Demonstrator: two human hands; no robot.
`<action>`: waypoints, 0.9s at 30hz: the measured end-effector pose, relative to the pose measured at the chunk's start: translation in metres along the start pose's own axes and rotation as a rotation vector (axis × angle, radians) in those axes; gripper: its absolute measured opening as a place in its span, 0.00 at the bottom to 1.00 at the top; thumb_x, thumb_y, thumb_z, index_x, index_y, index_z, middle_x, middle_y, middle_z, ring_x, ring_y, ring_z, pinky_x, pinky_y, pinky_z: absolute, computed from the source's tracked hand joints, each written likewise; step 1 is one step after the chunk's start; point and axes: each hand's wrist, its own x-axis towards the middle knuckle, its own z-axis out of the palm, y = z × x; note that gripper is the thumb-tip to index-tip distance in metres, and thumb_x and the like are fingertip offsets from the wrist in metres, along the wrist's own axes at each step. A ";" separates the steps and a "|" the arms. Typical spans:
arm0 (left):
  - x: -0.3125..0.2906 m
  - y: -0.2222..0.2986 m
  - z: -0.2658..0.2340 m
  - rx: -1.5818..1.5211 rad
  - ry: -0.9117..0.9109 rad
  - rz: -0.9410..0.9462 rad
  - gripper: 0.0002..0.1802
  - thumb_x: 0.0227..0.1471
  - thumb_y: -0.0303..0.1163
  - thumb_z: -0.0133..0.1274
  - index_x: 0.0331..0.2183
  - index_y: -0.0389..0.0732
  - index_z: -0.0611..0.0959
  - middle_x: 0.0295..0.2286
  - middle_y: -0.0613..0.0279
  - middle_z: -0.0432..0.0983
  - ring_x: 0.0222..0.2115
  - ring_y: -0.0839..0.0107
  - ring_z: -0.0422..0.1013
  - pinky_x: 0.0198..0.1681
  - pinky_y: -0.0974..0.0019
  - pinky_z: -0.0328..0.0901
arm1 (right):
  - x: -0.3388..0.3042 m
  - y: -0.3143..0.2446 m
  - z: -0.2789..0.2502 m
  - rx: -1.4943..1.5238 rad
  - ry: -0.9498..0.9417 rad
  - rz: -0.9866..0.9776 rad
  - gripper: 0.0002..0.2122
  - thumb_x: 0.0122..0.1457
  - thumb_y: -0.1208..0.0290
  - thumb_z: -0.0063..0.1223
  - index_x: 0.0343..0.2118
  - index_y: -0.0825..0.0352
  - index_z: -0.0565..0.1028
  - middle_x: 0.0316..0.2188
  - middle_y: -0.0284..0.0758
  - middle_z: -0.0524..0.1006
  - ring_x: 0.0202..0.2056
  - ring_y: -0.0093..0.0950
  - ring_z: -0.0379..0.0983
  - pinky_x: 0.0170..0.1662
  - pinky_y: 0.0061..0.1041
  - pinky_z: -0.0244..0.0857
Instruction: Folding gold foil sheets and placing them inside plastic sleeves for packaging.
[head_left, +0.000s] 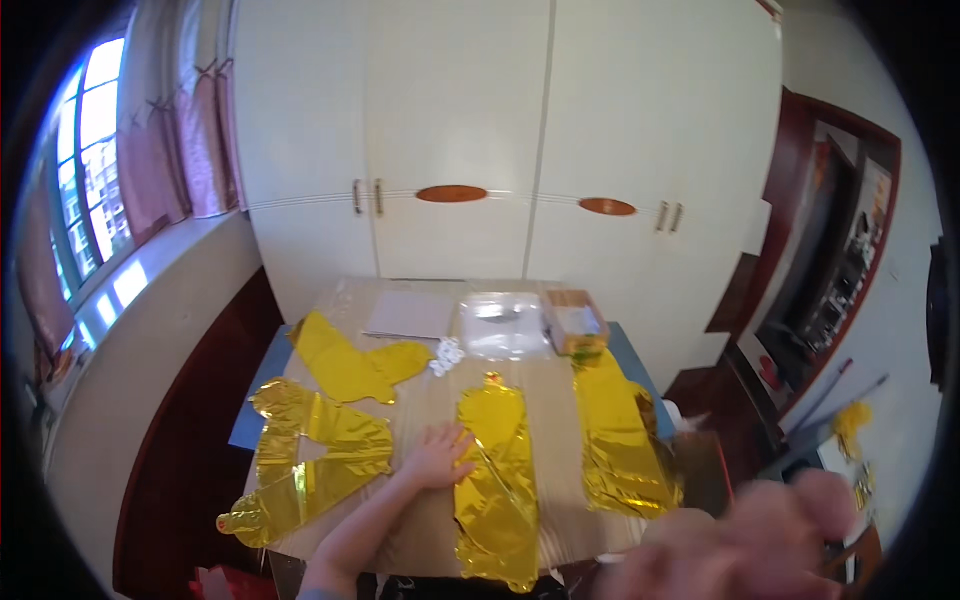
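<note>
My left hand (437,458) lies with its fingers spread on the table, fingertips touching the left edge of a flat gold foil balloon (497,470). That balloon stretches lengthwise toward me, slightly wrinkled, with a small tab at its far end. Close to the camera at the lower right is my right hand (745,545), blurred, so what its fingers do is unclear. Left of my left hand rests a gold foil balloon with a gap in its middle (345,440). Beyond it lies a matte yellow bent one (350,365). Another gold foil balloon (620,440) is at the right.
Along the table's (420,520) far side are a pale sheet (410,314), a clear plastic tray or package (506,325) and a small open box (577,325). Small white pieces (446,356) sit near the middle. A white wardrobe (450,110) stands behind; a curtained window (100,160) is left.
</note>
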 end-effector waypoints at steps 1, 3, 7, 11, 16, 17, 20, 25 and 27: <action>-0.016 -0.008 -0.001 0.020 -0.010 -0.037 0.36 0.56 0.58 0.39 0.61 0.48 0.61 0.61 0.53 0.54 0.62 0.52 0.49 0.61 0.40 0.43 | 0.006 0.015 -0.003 0.156 0.012 -0.109 0.17 0.62 0.63 0.48 0.49 0.66 0.66 0.48 0.37 0.68 0.44 0.39 0.71 0.50 0.37 0.64; -0.018 -0.010 -0.005 0.027 0.033 -0.031 0.36 0.56 0.58 0.39 0.60 0.48 0.62 0.60 0.53 0.55 0.61 0.53 0.50 0.61 0.40 0.43 | 0.007 0.019 -0.018 0.383 -0.156 -0.131 0.18 0.61 0.63 0.51 0.51 0.66 0.67 0.50 0.35 0.66 0.44 0.36 0.71 0.50 0.33 0.65; -0.036 -0.025 -0.008 0.061 0.025 -0.062 0.37 0.55 0.60 0.39 0.60 0.49 0.63 0.60 0.54 0.56 0.61 0.53 0.51 0.61 0.40 0.45 | -0.026 0.006 -0.061 0.566 -0.740 0.094 0.19 0.63 0.58 0.46 0.50 0.66 0.67 0.50 0.36 0.66 0.44 0.33 0.71 0.48 0.31 0.63; -0.014 -0.019 -0.006 0.074 0.138 0.008 0.36 0.55 0.60 0.41 0.58 0.48 0.66 0.58 0.54 0.59 0.60 0.52 0.54 0.59 0.40 0.47 | -0.036 0.035 -0.113 0.215 -0.947 0.649 0.23 0.63 0.56 0.46 0.54 0.69 0.65 0.53 0.40 0.66 0.50 0.35 0.66 0.54 0.32 0.58; -0.018 -0.016 -0.001 0.050 0.141 -0.016 0.36 0.54 0.59 0.41 0.57 0.48 0.68 0.58 0.54 0.60 0.59 0.52 0.55 0.59 0.40 0.48 | -0.152 0.120 -0.272 -0.722 -0.182 1.464 0.24 0.62 0.60 0.44 0.57 0.70 0.63 0.56 0.43 0.66 0.58 0.37 0.61 0.61 0.34 0.53; -0.011 -0.014 0.001 0.046 0.149 0.004 0.36 0.55 0.59 0.41 0.58 0.48 0.67 0.58 0.53 0.60 0.60 0.52 0.54 0.59 0.40 0.47 | -0.185 0.129 -0.315 -1.239 -0.083 1.320 0.24 0.61 0.60 0.45 0.56 0.70 0.63 0.56 0.46 0.66 0.58 0.40 0.60 0.61 0.34 0.53; -0.021 -0.018 -0.001 0.055 0.099 -0.036 0.36 0.55 0.60 0.40 0.59 0.48 0.65 0.59 0.54 0.58 0.61 0.52 0.52 0.61 0.41 0.46 | -0.207 0.169 -0.356 -1.487 -0.061 1.107 0.24 0.62 0.61 0.43 0.57 0.71 0.63 0.57 0.48 0.64 0.60 0.42 0.58 0.63 0.39 0.48; -0.021 -0.015 -0.012 0.031 0.036 -0.054 0.37 0.55 0.60 0.40 0.60 0.48 0.63 0.59 0.54 0.57 0.62 0.53 0.50 0.61 0.42 0.44 | -0.220 0.192 -0.366 -1.669 -0.134 1.078 0.22 0.62 0.61 0.41 0.56 0.69 0.64 0.57 0.46 0.65 0.61 0.41 0.56 0.64 0.45 0.42; -0.023 -0.015 -0.015 0.028 0.015 -0.064 0.38 0.55 0.60 0.40 0.60 0.48 0.63 0.59 0.53 0.57 0.62 0.54 0.50 0.62 0.43 0.44 | -0.219 0.197 -0.364 -1.664 -0.175 1.095 0.23 0.62 0.60 0.39 0.56 0.69 0.64 0.58 0.43 0.64 0.62 0.38 0.55 0.65 0.43 0.41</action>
